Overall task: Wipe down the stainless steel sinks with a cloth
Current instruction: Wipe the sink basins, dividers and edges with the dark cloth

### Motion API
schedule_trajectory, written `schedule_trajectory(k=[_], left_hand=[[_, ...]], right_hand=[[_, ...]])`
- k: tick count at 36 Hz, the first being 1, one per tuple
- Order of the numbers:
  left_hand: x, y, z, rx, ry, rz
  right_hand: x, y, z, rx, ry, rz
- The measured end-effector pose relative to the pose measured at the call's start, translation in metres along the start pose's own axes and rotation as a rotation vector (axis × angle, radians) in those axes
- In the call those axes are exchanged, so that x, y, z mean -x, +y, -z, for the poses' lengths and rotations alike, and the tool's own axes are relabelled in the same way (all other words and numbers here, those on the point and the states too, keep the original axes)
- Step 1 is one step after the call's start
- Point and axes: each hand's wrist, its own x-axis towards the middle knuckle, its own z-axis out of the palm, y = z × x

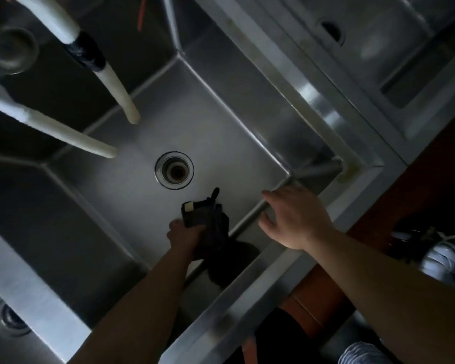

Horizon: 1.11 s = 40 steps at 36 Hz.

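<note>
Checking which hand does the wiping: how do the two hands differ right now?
The left hand grips the dark cloth down inside the sink; the right hand holds nothing. The left hand's fingers are curled, the right hand's spread open near the sink's corner. Both are bare.

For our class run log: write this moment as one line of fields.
left hand: grips dark cloth | right hand: open, at sink corner | drain: uncovered

One head-worn camera looks steeply down, tilted, from close above into the square stainless steel sink basin [221,122], its round drain [174,170] mid-frame.
</note>
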Motion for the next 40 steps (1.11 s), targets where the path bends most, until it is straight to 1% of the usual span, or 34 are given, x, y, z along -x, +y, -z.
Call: schedule_trajectory(k=[2, 5, 6, 8, 11, 13, 16, 18, 20, 21, 22, 23, 25, 26, 27, 29, 30, 31, 33, 35, 37, 38, 40], left_hand=[[-0.005, 0.0, -0.006, 0.028, -0.044, 0.038], [-0.013, -0.001, -0.008, -0.077, -0.043, 0.065], [-0.014, -0.002, -0.007, -0.098, -0.035, 0.042], [-0.009, 0.0, -0.005, -0.146, -0.021, -0.075], [0.007, 0.008, 0.0, -0.284, 0.018, -0.264], [0.021, 0.018, 0.002, -0.315, 0.081, -0.315], [0.047, 0.041, 0.005, -0.252, 0.135, -0.365], [0.066, 0.063, 0.008, -0.261, 0.169, -0.406], [0.089, 0.087, 0.009, -0.277, 0.198, -0.448], [0.102, 0.1, 0.008, -0.286, 0.213, -0.475], [0.116, 0.112, 0.005, -0.291, 0.222, -0.507], [0.131, 0.125, 0.003, -0.28, 0.212, -0.539], [0.162, 0.151, -0.003, -0.223, 0.137, -0.592], [0.178, 0.165, -0.006, -0.195, 0.071, -0.612], [0.193, 0.179, -0.011, -0.138, -0.018, -0.626], [0.215, 0.199, -0.023, 0.043, -0.219, -0.641], [0.221, 0.209, -0.032, 0.118, -0.286, -0.653], [0.227, 0.218, -0.042, 0.17, -0.317, -0.668], [0.234, 0.238, -0.065, 0.257, -0.339, -0.69], [0.236, 0.258, -0.087, 0.356, -0.392, -0.679], [0.235, 0.278, -0.106, 0.435, -0.464, -0.685], [0.233, 0.288, -0.114, 0.464, -0.484, -0.692], [0.226, 0.304, -0.129, 0.514, -0.463, -0.676]], right_hand=[[0.0, 0.001, -0.002, 0.002, 0.003, 0.013], [-0.001, 0.003, -0.004, 0.014, 0.007, 0.024], [-0.001, 0.003, -0.004, 0.017, 0.006, 0.028], [-0.002, 0.004, -0.003, 0.014, 0.008, 0.04], [-0.001, 0.004, -0.002, 0.011, 0.025, 0.061], [0.0, 0.004, -0.002, 0.006, 0.027, 0.06], [-0.001, 0.004, -0.007, -0.042, 0.016, 0.065], [-0.002, 0.005, -0.008, -0.062, 0.022, 0.093], [-0.002, 0.009, -0.006, -0.153, 0.017, 0.127], [-0.002, 0.012, -0.003, -0.254, -0.002, 0.132], [-0.001, 0.016, 0.001, -0.406, -0.03, 0.121], [-0.002, 0.019, 0.009, -0.629, -0.058, 0.083], [-0.006, 0.03, 0.033, -1.163, -0.114, -0.042], [-0.009, 0.038, 0.048, -1.362, -0.142, -0.065], [-0.014, 0.048, 0.065, -1.477, -0.176, -0.056], [-0.023, 0.073, 0.095, -1.593, -0.25, 0.047], [-0.028, 0.086, 0.109, -1.652, -0.279, 0.072], [-0.033, 0.098, 0.123, -1.71, -0.296, 0.078], [-0.043, 0.122, 0.15, -1.746, -0.277, 0.075], [-0.057, 0.144, 0.174, -1.7, -0.208, 0.087], [-0.071, 0.163, 0.196, -1.654, -0.066, 0.124], [-0.08, 0.171, 0.205, -1.608, 0.036, 0.138], [-0.096, 0.187, 0.216, -1.409, 0.237, 0.137]])
